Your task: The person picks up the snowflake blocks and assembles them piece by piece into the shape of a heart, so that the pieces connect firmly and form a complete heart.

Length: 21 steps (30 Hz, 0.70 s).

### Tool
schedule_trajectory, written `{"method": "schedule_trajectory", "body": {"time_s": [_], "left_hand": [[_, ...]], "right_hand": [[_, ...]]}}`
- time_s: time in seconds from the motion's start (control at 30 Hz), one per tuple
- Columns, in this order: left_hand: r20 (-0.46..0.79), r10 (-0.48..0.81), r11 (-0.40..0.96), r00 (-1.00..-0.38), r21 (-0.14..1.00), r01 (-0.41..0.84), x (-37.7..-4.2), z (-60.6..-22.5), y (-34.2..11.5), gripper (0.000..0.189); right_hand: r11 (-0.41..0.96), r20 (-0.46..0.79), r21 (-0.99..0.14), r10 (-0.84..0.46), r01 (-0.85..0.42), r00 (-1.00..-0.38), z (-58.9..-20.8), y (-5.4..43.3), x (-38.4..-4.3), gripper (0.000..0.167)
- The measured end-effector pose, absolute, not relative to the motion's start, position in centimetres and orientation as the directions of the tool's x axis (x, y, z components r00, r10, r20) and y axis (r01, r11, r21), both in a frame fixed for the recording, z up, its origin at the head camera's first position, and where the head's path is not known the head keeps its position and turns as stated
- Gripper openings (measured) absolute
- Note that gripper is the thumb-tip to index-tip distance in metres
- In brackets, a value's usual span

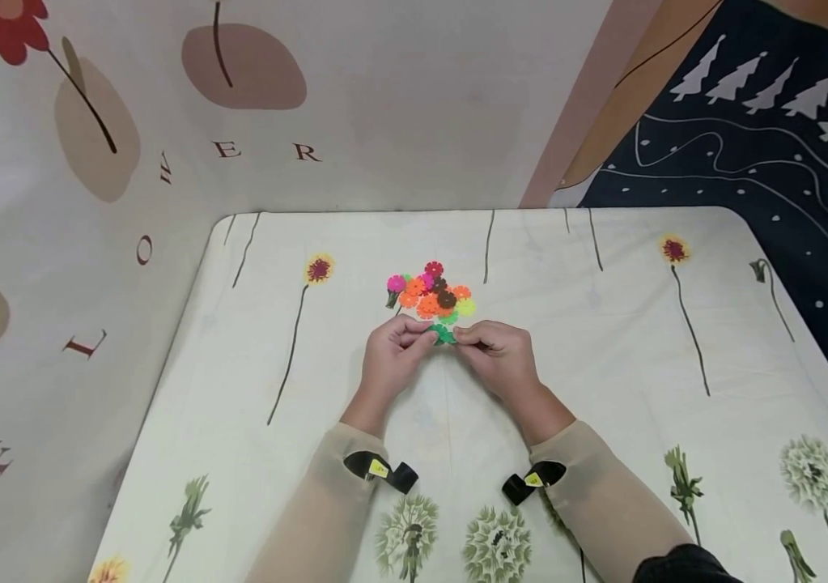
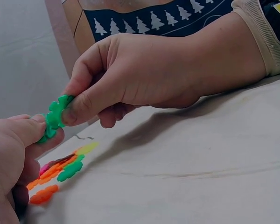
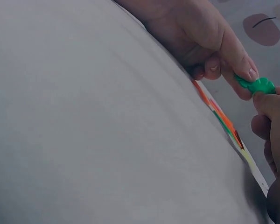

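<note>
Green notched plastic discs [image 1: 444, 333], seemingly two meeting edge to edge, are held between both hands above the table. My left hand [image 1: 393, 356] pinches the left side between thumb and forefinger. From the other side, my right hand [image 1: 503, 356] pinches the right edge with thumb and finger. In the left wrist view the green discs [image 2: 55, 116] show scalloped rims, partly covered by the fingertips. Just beyond the hands lies a loose pile of flower-shaped discs [image 1: 428, 305] in orange, pink, brown, yellow and green.
The table [image 1: 588, 348] has a white cloth printed with flowers and stems. A pale printed wall covering [image 1: 414, 105] rises behind it, with a dark tree-patterned cloth [image 1: 734, 154] at the right. Dark wrist straps with small cameras [image 1: 380, 468] sit on both sleeves.
</note>
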<state>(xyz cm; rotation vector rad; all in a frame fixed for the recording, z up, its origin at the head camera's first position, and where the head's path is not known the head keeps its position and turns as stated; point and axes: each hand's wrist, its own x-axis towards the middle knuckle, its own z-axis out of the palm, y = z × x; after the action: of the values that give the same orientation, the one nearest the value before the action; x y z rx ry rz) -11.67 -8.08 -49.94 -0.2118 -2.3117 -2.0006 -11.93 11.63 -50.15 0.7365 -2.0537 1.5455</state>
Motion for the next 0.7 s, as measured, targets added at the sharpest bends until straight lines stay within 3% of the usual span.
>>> {"method": "schedule_trajectory", "body": {"time_s": [0.7], "left_hand": [[0.119, 0.038, 0.106, -0.992, 0.987, 0.122, -11.65, -49.65, -8.27, 0.01]], "right_hand": [[0.21, 0.617, -0.755, -0.094, -0.621, -0.781, -50.39, 10.79, -11.58, 0.019]]}}
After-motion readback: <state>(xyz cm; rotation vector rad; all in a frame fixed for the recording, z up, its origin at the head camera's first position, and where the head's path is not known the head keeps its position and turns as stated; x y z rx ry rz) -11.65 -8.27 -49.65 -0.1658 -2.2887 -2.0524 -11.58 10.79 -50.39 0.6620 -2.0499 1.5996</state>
